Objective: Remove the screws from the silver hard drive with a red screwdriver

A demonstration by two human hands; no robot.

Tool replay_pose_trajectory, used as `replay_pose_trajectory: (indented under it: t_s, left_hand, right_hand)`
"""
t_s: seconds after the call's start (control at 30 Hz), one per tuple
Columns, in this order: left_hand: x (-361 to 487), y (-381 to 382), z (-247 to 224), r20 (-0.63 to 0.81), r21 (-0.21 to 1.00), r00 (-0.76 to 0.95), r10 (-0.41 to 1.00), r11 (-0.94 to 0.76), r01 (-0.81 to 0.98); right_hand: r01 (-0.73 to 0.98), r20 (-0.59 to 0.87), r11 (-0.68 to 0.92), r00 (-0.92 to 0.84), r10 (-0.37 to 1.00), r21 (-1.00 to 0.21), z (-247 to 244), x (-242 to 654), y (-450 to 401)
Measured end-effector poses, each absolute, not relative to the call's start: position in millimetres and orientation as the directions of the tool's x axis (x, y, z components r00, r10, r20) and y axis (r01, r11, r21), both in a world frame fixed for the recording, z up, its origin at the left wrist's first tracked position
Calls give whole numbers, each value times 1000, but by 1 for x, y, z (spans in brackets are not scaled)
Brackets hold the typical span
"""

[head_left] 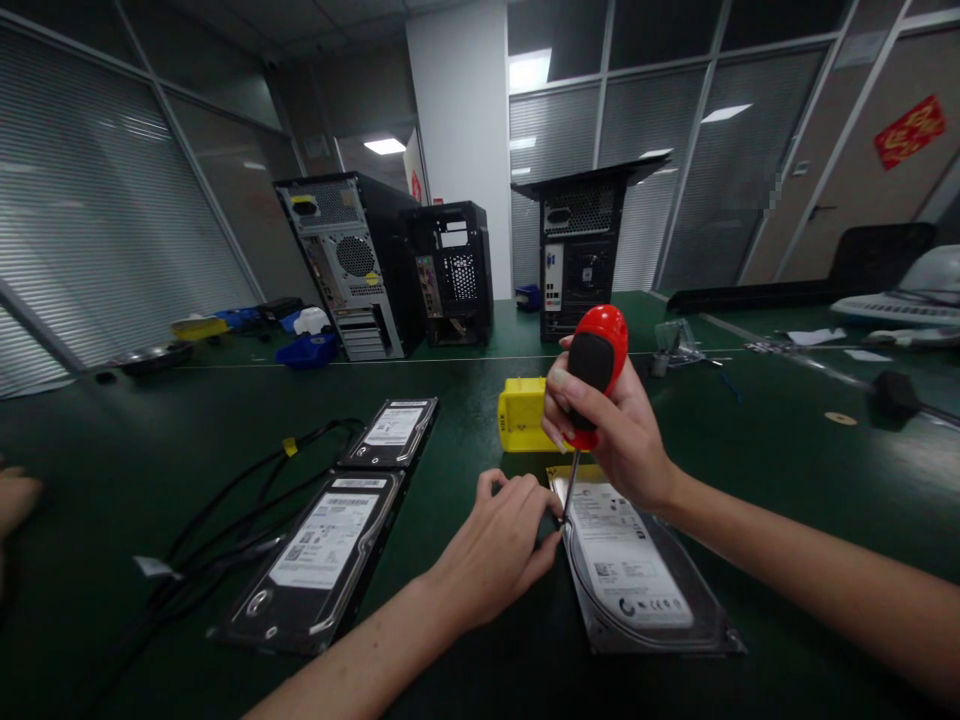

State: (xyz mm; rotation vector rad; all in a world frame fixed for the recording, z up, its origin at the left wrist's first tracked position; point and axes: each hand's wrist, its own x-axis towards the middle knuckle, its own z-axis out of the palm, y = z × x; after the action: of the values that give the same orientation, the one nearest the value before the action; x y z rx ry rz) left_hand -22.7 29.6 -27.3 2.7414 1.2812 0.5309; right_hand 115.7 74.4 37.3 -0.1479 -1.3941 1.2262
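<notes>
My right hand (pixel 630 440) is wrapped round the red and black handle of a screwdriver (pixel 598 365), which stands nearly upright. Its metal shaft runs down to the left edge of a hard drive (pixel 637 560) lying label-up on the table in front of me. Beside the screwdriver's tip, my left hand (pixel 510 540) has thumb and index finger drawn together at that same edge. Whatever may be between those fingertips is too small to make out. Just beyond the drive sits a yellow plastic bin (pixel 521 415), partly hidden by my right hand.
To the left lie two more hard drives (pixel 322 550) in a line, with black cables (pixel 217 520) alongside. Computer cases (pixel 360 270) stand at the back of the green table (pixel 465 400). A blue bin (pixel 306 350) is farther left. Another person's hand (pixel 16 497) shows at the left edge.
</notes>
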Motion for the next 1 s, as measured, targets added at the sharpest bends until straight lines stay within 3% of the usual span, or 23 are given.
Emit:
replay_pose_trajectory:
  t_s: [1.0]
  left_hand:
    - [-21,29,-26,267,228,588,763,-643,731]
  right_hand:
    - [-557,651,437,-271,709,-707,38,115,73]
